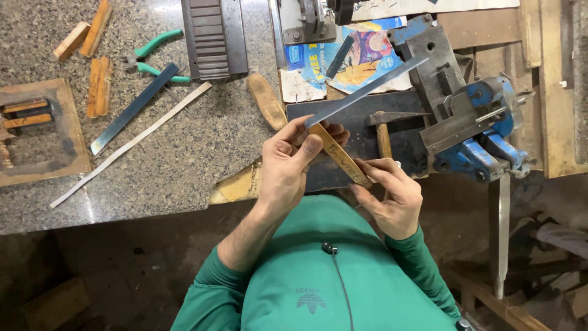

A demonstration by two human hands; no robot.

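Note:
My left hand [289, 165] grips the near end of a long flat steel blade [367, 91] that points up and right toward the blue bench vise [471, 122]. The same hand's thumb presses a narrow wooden handle piece [339, 155] that runs diagonally under the blade. My right hand [392, 196] pinches the lower end of that wooden piece. Both hands are above a dark metal plate [331, 113] at the bench edge.
A hammer [384, 125] lies on the plate beside the vise. On the granite bench lie a dark steel bar [135, 107], a pale metal strip [128, 146], green-handled pliers [156, 58], several wooden handle blanks [98, 86] and a wooden tray [37, 132].

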